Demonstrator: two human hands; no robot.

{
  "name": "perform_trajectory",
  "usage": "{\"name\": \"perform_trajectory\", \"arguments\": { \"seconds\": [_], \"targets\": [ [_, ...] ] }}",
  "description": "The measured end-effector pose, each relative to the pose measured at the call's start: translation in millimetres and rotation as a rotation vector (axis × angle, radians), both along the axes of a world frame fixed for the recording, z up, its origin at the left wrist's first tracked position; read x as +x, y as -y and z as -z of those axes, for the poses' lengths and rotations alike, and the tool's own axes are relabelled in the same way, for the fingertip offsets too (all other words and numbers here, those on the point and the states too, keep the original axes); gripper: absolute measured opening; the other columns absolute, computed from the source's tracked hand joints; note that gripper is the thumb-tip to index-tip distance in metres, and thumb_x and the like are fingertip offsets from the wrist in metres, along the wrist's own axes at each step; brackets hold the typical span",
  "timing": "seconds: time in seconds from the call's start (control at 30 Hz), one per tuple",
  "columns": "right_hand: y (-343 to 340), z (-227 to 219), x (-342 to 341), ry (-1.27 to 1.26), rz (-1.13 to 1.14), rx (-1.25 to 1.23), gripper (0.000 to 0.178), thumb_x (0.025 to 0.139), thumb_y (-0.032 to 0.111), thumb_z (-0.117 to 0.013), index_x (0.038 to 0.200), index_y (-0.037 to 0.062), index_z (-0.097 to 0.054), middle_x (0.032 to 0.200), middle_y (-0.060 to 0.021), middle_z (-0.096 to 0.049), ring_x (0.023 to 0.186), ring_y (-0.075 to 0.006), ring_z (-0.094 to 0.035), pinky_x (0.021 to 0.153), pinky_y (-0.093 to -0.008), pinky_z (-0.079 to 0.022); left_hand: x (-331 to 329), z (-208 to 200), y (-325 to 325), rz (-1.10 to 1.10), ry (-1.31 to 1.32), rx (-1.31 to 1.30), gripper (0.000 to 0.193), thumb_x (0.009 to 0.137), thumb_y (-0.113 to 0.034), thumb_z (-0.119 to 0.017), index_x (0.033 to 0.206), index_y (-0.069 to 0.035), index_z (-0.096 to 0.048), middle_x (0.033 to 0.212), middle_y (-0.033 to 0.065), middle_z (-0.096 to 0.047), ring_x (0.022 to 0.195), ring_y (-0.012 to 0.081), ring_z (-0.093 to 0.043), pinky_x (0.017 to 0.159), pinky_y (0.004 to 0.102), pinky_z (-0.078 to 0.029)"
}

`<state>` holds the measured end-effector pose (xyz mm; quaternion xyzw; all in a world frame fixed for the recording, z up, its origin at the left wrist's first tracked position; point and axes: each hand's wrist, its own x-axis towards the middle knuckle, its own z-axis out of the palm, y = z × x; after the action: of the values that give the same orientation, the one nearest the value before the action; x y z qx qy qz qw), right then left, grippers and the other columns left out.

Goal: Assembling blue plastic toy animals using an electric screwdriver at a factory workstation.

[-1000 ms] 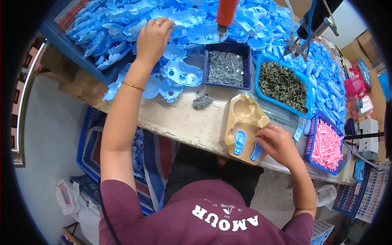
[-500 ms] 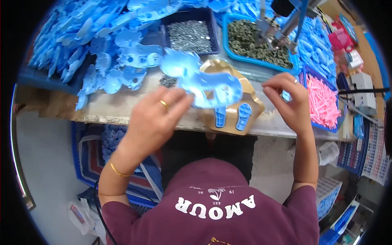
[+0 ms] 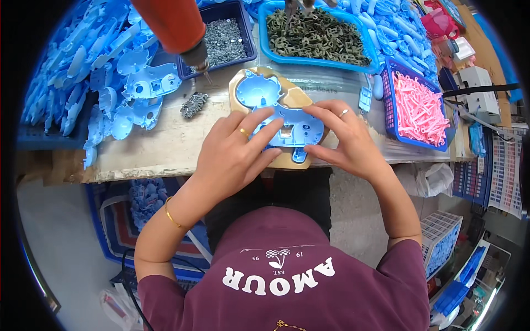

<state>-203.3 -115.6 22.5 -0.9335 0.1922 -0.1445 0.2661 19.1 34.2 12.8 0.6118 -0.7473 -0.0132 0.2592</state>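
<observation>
A light-blue plastic shell half (image 3: 258,90), hollow side up with a rounded end and a longer body, lies on a tan moulded holder (image 3: 298,96). My left hand (image 3: 234,146) holds the body from the left, its fingers bent over the near part. Gripping the right end between thumb and fingers is my right hand (image 3: 348,138). A small blue part (image 3: 299,155) shows below the shell, in the holder. Left of the holder lies a small heap of screws (image 3: 194,105). A red power screwdriver (image 3: 174,25) hangs over the table, its bit pointing down near those screws.
Behind the holder stand a dark-blue tray of small metal pieces (image 3: 226,41) and a light-blue tray of dark greenish clips (image 3: 317,38). A basket of pink sticks (image 3: 417,110) is at the right. Blue shells (image 3: 72,60) pile up at the left; more blue parts (image 3: 400,33) lie back right.
The shell has come down from above the holder onto it. My right hand has moved left and taken hold of its right end. The red screwdriver has come into view.
</observation>
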Motion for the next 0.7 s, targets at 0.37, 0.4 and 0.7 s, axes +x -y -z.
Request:
{"name": "perform_trajectory", "arguments": {
  "seconds": [0.37,0.4,0.7],
  "targets": [
    [-4,-6,9,-0.091,0.020,-0.220,0.054,0.074,0.021,-0.086,0.121,0.0048,-0.065,0.115,-0.0115,-0.063,0.108,-0.0296,-0.061,0.090,-0.0397,-0.050,-16,25,24,-0.007,-0.001,0.005,0.061,0.087,-0.032,-0.073,0.138,-0.002,-0.056,0.143,0.0125,-0.054,0.129,0.0332,-0.050,0.112,0.0474,-0.038],
    [4,-9,9,-0.087,0.022,-0.225,0.054,0.074,0.021,-0.086,0.121,0.0048,-0.065,0.115,-0.0115,-0.063,0.108,-0.0296,-0.061,0.090,-0.0397,-0.050,-16,26,23,-0.015,-0.004,0.009,0.061,0.087,-0.031,-0.073,0.137,-0.002,-0.056,0.143,0.0125,-0.054,0.128,0.0333,-0.050,0.112,0.0475,-0.038],
    [140,9,87,0.125,0.233,-0.224,0.020,0.092,0.019,-0.071,0.107,0.0050,-0.073,0.098,-0.0114,-0.074,0.083,-0.0245,-0.071,0.073,-0.0353,-0.056,-20,25,23,-0.020,-0.022,-0.001,0.061,0.083,-0.025,-0.076,0.137,-0.002,-0.056,0.144,0.0123,-0.054,0.128,0.0361,-0.050,0.110,0.0480,-0.041]
  ]
}}
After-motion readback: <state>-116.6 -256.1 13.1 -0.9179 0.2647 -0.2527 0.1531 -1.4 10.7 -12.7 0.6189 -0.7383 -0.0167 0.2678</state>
